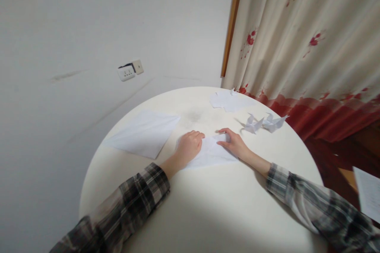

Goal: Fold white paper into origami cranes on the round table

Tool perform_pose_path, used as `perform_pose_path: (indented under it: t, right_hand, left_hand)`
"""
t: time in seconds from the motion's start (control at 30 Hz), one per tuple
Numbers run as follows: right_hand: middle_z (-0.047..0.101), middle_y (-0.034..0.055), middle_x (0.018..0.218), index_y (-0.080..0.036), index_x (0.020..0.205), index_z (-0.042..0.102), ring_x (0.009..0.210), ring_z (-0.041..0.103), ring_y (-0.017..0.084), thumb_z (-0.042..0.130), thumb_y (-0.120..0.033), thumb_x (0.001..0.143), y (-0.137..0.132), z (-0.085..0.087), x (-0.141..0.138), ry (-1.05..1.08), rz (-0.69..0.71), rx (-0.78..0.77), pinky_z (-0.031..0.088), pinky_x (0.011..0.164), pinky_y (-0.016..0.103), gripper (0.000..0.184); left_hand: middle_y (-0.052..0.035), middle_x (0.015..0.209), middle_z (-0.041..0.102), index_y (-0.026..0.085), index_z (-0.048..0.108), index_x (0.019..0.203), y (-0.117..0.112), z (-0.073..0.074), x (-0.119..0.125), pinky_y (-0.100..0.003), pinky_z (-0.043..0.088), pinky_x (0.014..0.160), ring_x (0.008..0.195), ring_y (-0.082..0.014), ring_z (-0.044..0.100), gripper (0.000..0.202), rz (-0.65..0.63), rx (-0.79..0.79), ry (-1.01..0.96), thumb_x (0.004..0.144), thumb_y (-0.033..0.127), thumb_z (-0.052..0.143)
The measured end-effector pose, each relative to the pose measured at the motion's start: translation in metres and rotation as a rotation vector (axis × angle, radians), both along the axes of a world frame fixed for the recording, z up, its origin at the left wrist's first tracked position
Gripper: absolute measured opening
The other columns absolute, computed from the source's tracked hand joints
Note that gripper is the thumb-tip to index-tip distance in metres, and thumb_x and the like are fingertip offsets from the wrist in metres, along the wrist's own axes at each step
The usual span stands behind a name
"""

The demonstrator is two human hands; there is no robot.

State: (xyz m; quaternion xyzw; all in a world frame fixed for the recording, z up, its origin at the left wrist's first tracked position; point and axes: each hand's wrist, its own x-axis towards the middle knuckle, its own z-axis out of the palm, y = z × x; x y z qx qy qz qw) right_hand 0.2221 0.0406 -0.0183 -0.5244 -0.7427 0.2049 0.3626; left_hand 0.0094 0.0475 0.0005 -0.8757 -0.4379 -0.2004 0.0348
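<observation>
A white sheet of paper (212,156) lies flat on the round table, under both hands. My left hand (190,145) presses on its left part with the fingers curled in, and the fingertips are partly hidden. My right hand (234,143) rests at the paper's upper right, thumb and index finger spread apart with a bit of the paper between them. Its other fingers are mostly out of sight. To the right of my right hand stand two folded paper cranes, a nearer one (253,124) and another (273,122) touching or close beside it.
On the left of the white round table (208,205) lies another sheet of paper (145,132). Paper pieces (227,101) with a small folded shape (233,92) sit near the far edge. Behind are a wall with a socket (126,72) and a floral curtain (297,47).
</observation>
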Motion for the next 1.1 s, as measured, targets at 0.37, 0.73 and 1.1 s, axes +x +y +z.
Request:
perform_pose_path:
  t: [0.37, 0.73, 1.1]
  right_hand:
    - [0.065, 0.0038, 0.101, -0.023, 0.103, 0.055, 0.089, 0.06, 0.02, 0.064, -0.026, 0.074, 0.007, 0.002, -0.003, -0.049, 0.025, 0.032, 0.044, 0.081, 0.034, 0.03]
    - [0.066, 0.0052, 0.105, -0.022, 0.105, 0.058, 0.096, 0.061, 0.02, 0.06, -0.028, 0.078, 0.013, 0.0, 0.0, -0.099, 0.07, 0.104, 0.046, 0.086, 0.035, 0.027]
    - [0.063, 0.0009, 0.077, -0.019, 0.113, 0.049, 0.064, 0.056, 0.016, 0.063, -0.03, 0.073, 0.008, 0.006, 0.002, -0.097, -0.051, 0.006, 0.043, 0.061, 0.026, 0.043]
  left_hand:
    - [-0.004, 0.083, 0.066, 0.017, 0.063, 0.086, 0.011, 0.002, 0.0, -0.031, 0.046, 0.077, 0.081, -0.0178, 0.058, 0.024, -0.011, 0.003, -0.027, 0.079, 0.005, 0.042]
    - [-0.004, 0.082, 0.066, 0.016, 0.063, 0.087, 0.011, 0.004, -0.004, -0.032, 0.047, 0.075, 0.08, -0.0183, 0.059, 0.025, -0.029, 0.012, -0.027, 0.076, 0.004, 0.044]
    - [-0.0065, 0.097, 0.067, 0.015, 0.061, 0.098, 0.001, -0.001, -0.008, -0.034, 0.048, 0.082, 0.09, -0.019, 0.059, 0.025, -0.092, 0.016, -0.026, 0.079, 0.009, 0.046]
